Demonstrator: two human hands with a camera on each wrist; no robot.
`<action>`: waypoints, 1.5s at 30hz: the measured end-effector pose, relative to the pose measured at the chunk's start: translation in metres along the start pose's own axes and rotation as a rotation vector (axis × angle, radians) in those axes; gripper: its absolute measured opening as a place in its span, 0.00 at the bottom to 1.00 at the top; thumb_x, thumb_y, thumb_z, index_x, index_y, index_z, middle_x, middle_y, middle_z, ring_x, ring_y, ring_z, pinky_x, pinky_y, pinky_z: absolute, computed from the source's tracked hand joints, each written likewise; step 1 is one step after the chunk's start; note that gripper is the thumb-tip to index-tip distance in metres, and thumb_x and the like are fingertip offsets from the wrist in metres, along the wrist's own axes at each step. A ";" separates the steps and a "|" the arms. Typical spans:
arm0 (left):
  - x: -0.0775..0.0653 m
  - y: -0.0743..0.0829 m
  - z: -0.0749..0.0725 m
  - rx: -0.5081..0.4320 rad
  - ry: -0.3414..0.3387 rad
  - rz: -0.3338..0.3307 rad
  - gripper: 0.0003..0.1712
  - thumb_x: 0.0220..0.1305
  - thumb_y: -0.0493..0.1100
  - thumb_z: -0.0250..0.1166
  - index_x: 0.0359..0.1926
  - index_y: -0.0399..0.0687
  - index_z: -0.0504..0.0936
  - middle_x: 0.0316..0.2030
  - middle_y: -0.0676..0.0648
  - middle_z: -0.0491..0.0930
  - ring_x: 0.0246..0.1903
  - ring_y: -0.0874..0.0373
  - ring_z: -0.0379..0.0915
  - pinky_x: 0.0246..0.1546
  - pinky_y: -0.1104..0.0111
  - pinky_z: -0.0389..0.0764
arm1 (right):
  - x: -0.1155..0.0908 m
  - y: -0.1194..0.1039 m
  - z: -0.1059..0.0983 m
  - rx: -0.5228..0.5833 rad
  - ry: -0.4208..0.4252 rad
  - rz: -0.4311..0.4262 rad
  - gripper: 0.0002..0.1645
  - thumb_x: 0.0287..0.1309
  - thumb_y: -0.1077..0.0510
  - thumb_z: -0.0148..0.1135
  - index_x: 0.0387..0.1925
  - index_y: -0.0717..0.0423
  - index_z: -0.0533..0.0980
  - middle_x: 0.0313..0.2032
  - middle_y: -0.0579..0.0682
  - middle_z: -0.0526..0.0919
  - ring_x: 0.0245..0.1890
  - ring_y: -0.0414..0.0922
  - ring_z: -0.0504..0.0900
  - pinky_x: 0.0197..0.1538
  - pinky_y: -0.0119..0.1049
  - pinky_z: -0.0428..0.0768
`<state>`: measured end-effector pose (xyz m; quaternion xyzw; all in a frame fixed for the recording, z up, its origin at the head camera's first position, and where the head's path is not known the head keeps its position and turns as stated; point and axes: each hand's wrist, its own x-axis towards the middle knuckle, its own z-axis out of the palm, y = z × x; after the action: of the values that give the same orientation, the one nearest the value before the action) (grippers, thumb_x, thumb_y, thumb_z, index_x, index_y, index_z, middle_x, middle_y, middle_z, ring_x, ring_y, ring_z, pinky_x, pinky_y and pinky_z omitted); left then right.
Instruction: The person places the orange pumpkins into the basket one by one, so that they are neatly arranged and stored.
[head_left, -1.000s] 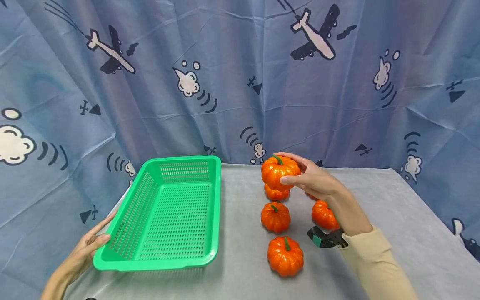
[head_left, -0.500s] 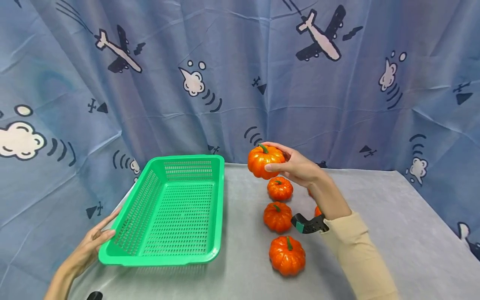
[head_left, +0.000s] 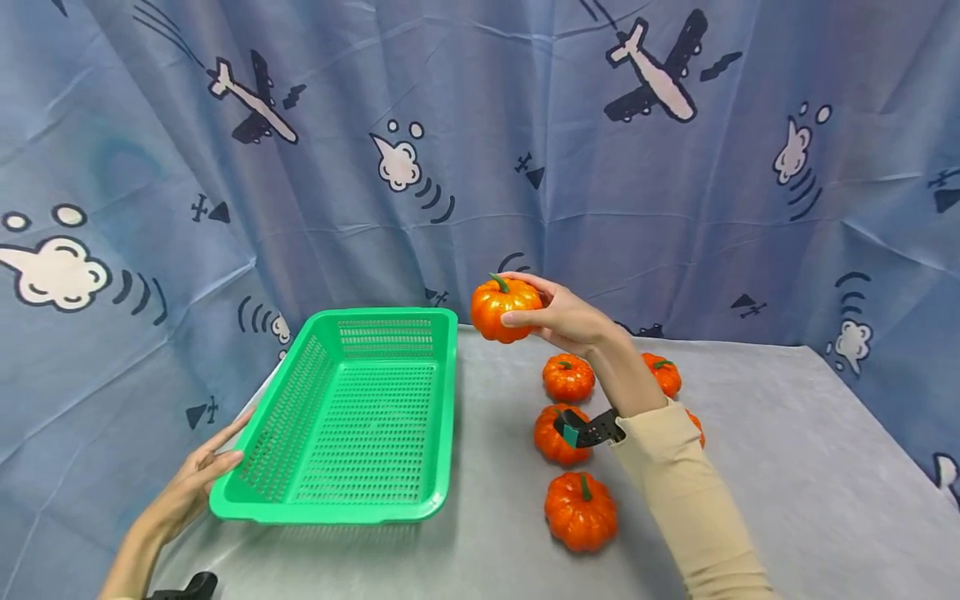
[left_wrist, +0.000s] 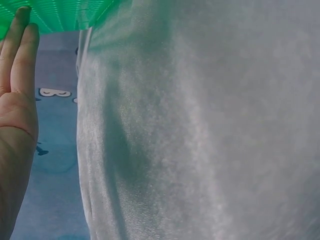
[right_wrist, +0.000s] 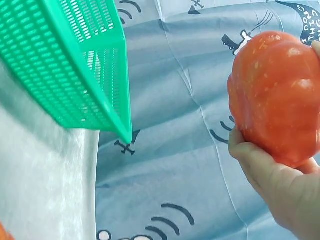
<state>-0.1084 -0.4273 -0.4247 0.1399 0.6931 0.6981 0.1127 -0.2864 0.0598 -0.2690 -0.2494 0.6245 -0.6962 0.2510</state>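
right hand [head_left: 566,321] and pumpkin [head_left: 498,312] shifted left since earlier frame, thumb and fingers grasping the latter in midair; basket [head_left: 337,512] lies leftward and lower, long axis apparently running near to far, left hand [head_left: 193,482], fingers straight, touching its left side.

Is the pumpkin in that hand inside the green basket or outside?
Outside: the right hand holds the pumpkin up, with a gap between it and the green basket.

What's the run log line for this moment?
right grip: holds orange pumpkin above table level | left grip: touches green basket's left side | other pumpkins: on table
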 end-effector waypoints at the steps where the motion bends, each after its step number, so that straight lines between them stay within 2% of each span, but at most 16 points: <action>1: 0.000 0.000 0.000 0.000 0.002 0.000 0.34 0.75 0.35 0.36 0.75 0.69 0.47 0.54 0.53 0.79 0.47 0.51 0.80 0.46 0.58 0.83 | 0.004 -0.001 0.002 0.003 -0.005 0.000 0.38 0.58 0.72 0.55 0.70 0.59 0.58 0.57 0.56 0.67 0.51 0.50 0.70 0.48 0.33 0.80; 7: 0.000 -0.001 -0.003 0.018 0.029 -0.013 0.33 0.76 0.36 0.36 0.76 0.61 0.42 0.53 0.54 0.79 0.48 0.52 0.80 0.46 0.60 0.82 | 0.027 -0.005 0.014 0.023 -0.005 0.013 0.37 0.58 0.72 0.55 0.69 0.58 0.59 0.58 0.57 0.66 0.53 0.50 0.69 0.49 0.35 0.80; 12: -0.001 0.000 -0.005 0.012 0.027 -0.018 0.34 0.76 0.36 0.36 0.76 0.64 0.43 0.49 0.48 0.82 0.46 0.51 0.80 0.46 0.60 0.82 | 0.048 -0.007 0.029 0.037 -0.004 0.015 0.36 0.59 0.71 0.54 0.69 0.58 0.61 0.58 0.58 0.67 0.52 0.50 0.70 0.47 0.33 0.81; 21: -0.004 0.001 -0.005 0.028 0.062 -0.027 0.33 0.76 0.37 0.37 0.75 0.69 0.47 0.53 0.54 0.80 0.47 0.51 0.80 0.47 0.60 0.82 | 0.082 -0.008 0.056 0.061 -0.036 0.018 0.35 0.58 0.70 0.57 0.68 0.57 0.63 0.58 0.59 0.68 0.51 0.51 0.71 0.46 0.33 0.81; 26: -0.004 -0.001 -0.004 0.022 0.077 -0.018 0.33 0.75 0.37 0.38 0.76 0.67 0.48 0.58 0.62 0.74 0.49 0.52 0.79 0.48 0.60 0.81 | 0.102 0.000 0.075 0.089 -0.024 0.034 0.34 0.57 0.71 0.59 0.66 0.56 0.66 0.57 0.58 0.69 0.51 0.51 0.72 0.52 0.37 0.79; 34: -0.002 -0.004 -0.006 0.011 0.100 -0.001 0.33 0.75 0.37 0.39 0.76 0.63 0.47 0.59 0.67 0.70 0.51 0.55 0.78 0.49 0.61 0.81 | 0.136 0.021 0.114 0.140 0.050 0.052 0.34 0.53 0.70 0.65 0.63 0.54 0.70 0.55 0.57 0.71 0.48 0.50 0.74 0.57 0.43 0.77; 39: 0.003 -0.008 -0.005 -0.042 0.048 0.017 0.33 0.75 0.36 0.38 0.75 0.66 0.50 0.60 0.62 0.72 0.52 0.52 0.77 0.50 0.58 0.80 | 0.150 0.040 0.131 0.203 0.094 0.054 0.35 0.53 0.70 0.66 0.63 0.56 0.70 0.56 0.58 0.72 0.47 0.50 0.76 0.57 0.44 0.77; 42: 0.005 -0.009 -0.004 -0.079 0.020 0.019 0.33 0.76 0.36 0.38 0.76 0.65 0.49 0.60 0.58 0.73 0.53 0.51 0.77 0.51 0.57 0.79 | 0.158 0.058 0.142 0.224 0.166 0.048 0.35 0.51 0.68 0.68 0.62 0.55 0.71 0.55 0.57 0.72 0.47 0.50 0.76 0.54 0.42 0.80; 45: 0.003 -0.008 -0.003 -0.063 0.034 0.022 0.32 0.75 0.36 0.39 0.76 0.61 0.47 0.62 0.65 0.68 0.55 0.56 0.75 0.52 0.60 0.79 | 0.167 0.077 0.155 0.174 0.265 0.009 0.37 0.48 0.64 0.73 0.62 0.52 0.72 0.55 0.55 0.73 0.49 0.50 0.76 0.50 0.39 0.82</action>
<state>-0.1123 -0.4291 -0.4324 0.1321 0.6711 0.7230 0.0972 -0.3062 -0.1735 -0.3256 -0.1295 0.5907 -0.7734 0.1902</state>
